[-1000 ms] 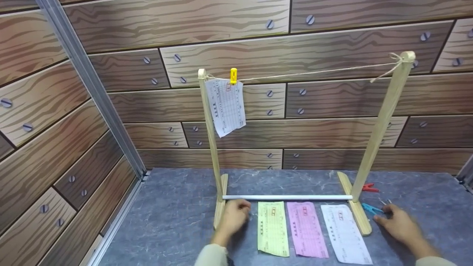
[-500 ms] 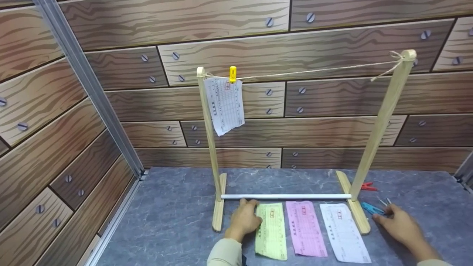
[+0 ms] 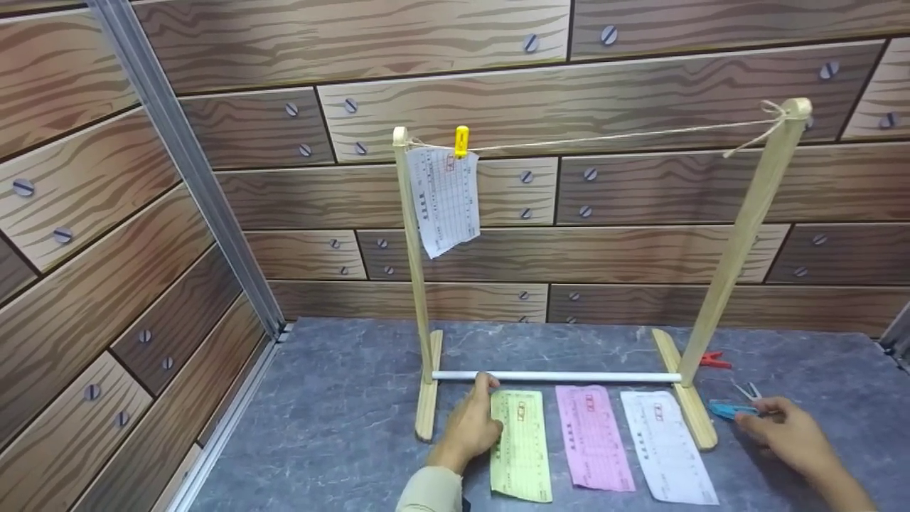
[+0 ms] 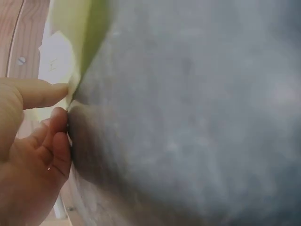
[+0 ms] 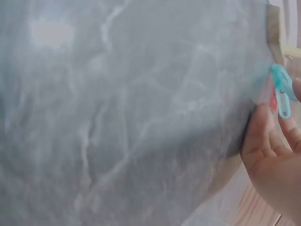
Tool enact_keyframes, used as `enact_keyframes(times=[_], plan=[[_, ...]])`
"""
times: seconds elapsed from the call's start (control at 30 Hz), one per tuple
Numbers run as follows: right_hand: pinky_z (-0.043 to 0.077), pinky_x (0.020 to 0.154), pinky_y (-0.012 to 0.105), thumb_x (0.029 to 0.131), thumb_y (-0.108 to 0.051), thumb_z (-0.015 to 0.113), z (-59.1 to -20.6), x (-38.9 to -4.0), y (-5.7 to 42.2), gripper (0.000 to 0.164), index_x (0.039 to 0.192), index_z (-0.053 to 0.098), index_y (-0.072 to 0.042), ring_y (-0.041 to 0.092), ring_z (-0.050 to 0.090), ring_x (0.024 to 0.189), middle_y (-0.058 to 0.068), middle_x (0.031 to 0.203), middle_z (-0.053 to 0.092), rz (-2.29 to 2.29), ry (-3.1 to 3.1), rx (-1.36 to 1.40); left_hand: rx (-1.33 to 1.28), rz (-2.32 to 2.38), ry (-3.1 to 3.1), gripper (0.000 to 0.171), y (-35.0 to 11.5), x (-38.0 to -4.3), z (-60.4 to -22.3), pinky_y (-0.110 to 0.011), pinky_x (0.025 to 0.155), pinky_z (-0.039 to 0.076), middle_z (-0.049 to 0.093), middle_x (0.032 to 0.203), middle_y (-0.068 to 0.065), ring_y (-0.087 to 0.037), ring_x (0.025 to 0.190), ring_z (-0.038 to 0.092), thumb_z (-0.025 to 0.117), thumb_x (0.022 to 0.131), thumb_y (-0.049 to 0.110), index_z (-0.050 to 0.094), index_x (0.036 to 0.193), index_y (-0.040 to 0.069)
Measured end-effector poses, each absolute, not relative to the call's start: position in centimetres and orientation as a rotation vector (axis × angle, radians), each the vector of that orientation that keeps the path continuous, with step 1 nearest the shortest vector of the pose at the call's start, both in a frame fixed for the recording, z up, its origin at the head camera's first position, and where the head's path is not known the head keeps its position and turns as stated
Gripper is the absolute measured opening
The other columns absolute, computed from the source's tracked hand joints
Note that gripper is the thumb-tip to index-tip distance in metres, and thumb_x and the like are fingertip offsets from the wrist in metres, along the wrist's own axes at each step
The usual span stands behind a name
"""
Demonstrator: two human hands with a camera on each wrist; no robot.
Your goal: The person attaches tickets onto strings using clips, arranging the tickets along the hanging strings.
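In the head view my left hand (image 3: 470, 423) lies at the left edge of a green printed paper slip (image 3: 520, 455), thumb and index finger apart. The left wrist view shows the slip's raised edge (image 4: 94, 33) meeting the thumb tip. My right hand (image 3: 793, 434) pinches a blue clothespin (image 3: 732, 410) between thumb and fingers, also seen as a turquoise clothespin (image 5: 283, 89) in the right wrist view. A pink slip (image 3: 593, 441) and a white slip (image 3: 668, 448) lie flat to the right of the green one.
A wooden stand (image 3: 746, 249) with a white crossbar (image 3: 583, 377) carries a string (image 3: 611, 137). A yellow clothespin (image 3: 462, 141) holds a white slip (image 3: 448, 203) on it. A red clothespin (image 3: 714, 360) and a pale clothespin (image 3: 748, 390) lie at the right.
The left hand has moved right, from bare table to the green slip's edge. The right hand, with the blue clothespin, has turned and shifted slightly right.
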State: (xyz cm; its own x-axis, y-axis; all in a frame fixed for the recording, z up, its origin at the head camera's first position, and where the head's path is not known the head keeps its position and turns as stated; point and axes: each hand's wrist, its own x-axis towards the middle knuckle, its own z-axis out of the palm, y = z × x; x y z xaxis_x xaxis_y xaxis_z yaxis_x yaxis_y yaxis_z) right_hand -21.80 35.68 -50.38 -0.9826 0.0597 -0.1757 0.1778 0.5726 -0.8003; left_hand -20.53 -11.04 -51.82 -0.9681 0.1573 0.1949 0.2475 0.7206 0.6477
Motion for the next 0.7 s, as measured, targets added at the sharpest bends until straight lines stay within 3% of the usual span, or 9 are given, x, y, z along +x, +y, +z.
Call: enact_keyframes(times=[0.2,0.33,0.43,0.6,0.7], plan=[[0.060,0.069,0.039,0.098,-0.016,0.065,-49.3,-21.0,35.0,0.060,0.132,0.030,0.019,0.018,0.069,0.077,0.007,0.094,0.064,-1.696,2.450,0.268,-0.337,-1.060,-2.788,0.026,-10.8,-20.2,-52.0,-0.041,0.074,0.050,0.059,0.104,-0.003,-0.025,0.087,0.060,0.069,0.075,-0.006,0.063,0.093,0.011],[0.061,0.067,0.037,0.098,-0.007,0.062,-48.4,-20.8,33.4,0.049,0.131,0.035,0.016,0.017,0.070,0.072,-0.002,0.086,0.068,-1.884,2.447,0.250,-0.323,-1.086,-2.792,0.027,-10.8,-20.2,-52.1,-0.044,0.085,0.052,0.062,0.108,-0.004,-0.027,0.097,0.062,0.070,0.075,-0.007,0.071,0.098,0.006],[0.060,0.064,0.035,0.098,-0.010,0.064,-47.4,-20.9,32.2,0.044,0.129,0.042,0.012,0.016,0.070,0.067,-0.006,0.082,0.069,-2.009,2.458,0.243,-0.316,-1.127,-2.768,0.030,-10.9,-20.2,-52.1,-0.046,0.089,0.051,0.064,0.110,-0.004,-0.028,0.104,0.063,0.070,0.075,-0.007,0.072,0.103,0.005],[0.058,0.055,0.032,0.099,-0.025,0.067,-45.5,-21.1,30.7,0.048,0.131,0.052,0.007,0.016,0.067,0.061,-0.002,0.078,0.068,-2.009,2.560,0.171,-0.303,-1.229,-2.685,0.021,-11.1,-20.4,-52.1,-0.038,0.083,0.052,0.064,0.099,0.004,-0.017,0.093,0.062,0.070,0.081,-0.005,0.074,0.097,0.008],[0.055,0.050,0.030,0.101,-0.027,0.064,-44.4,-21.2,29.8,0.053,0.137,0.050,0.010,0.014,0.063,0.056,0.001,0.075,0.065,-1.928,2.667,0.083,-0.317,-1.289,-2.615,0.016,-11.2,-20.5,-52.1,-0.032,0.076,0.051,0.062,0.090,0.006,-0.009,0.083,0.057,0.069,0.086,-0.004,0.073,0.090,0.011]])
